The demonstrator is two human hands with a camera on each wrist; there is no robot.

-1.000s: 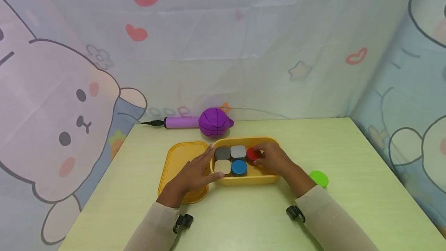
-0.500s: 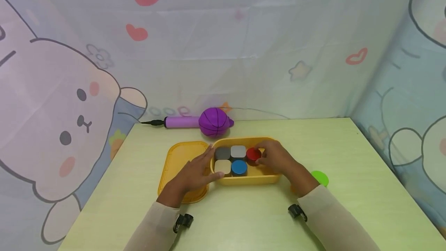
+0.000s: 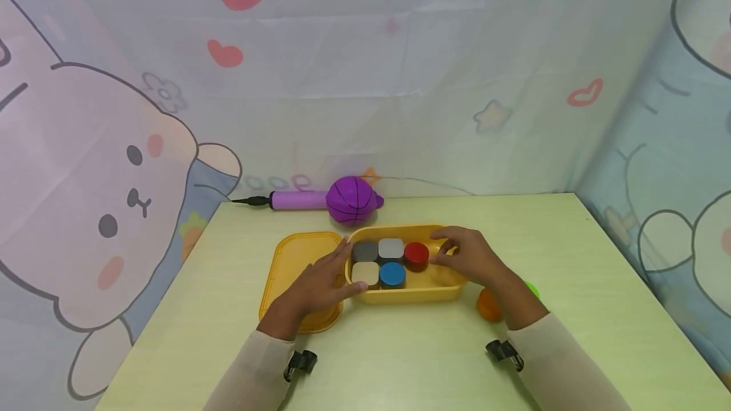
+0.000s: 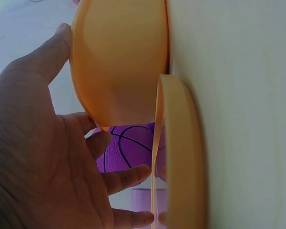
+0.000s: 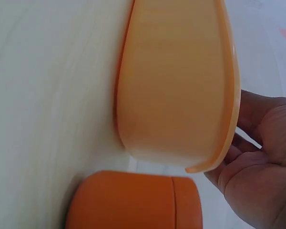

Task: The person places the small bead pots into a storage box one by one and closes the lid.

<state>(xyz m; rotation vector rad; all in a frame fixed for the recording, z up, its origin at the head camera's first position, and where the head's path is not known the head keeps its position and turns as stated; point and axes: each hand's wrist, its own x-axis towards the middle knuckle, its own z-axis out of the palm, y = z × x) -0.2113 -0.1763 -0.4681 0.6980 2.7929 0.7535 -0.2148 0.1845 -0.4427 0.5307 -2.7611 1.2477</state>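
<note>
A yellow box (image 3: 408,295) holds several small round-cornered pots: grey-topped (image 3: 365,250), white-topped (image 3: 391,248), cream-topped (image 3: 365,273), blue-topped (image 3: 392,274) and red-topped (image 3: 416,253). My left hand (image 3: 320,281) touches the box's left end with straight, spread fingers, the thumb over its front rim. Above the right end of the box, my right hand (image 3: 471,255) is apart from the red-topped pot, its fingers loosely bent and nothing between them. In the right wrist view this hand (image 5: 262,167) is partly hidden behind the box wall (image 5: 176,86).
A yellow lid (image 3: 299,252) lies left of the box, partly under my left hand. An orange pot (image 3: 489,306) and a green one (image 3: 533,289) stand by my right wrist. Behind the box lie a purple ball (image 3: 351,200) and a lilac hand pump (image 3: 298,200).
My right hand has let go of the red-topped pot and moved right, over the box's right end. The orange pot has come into sight. The left hand has stayed put.
</note>
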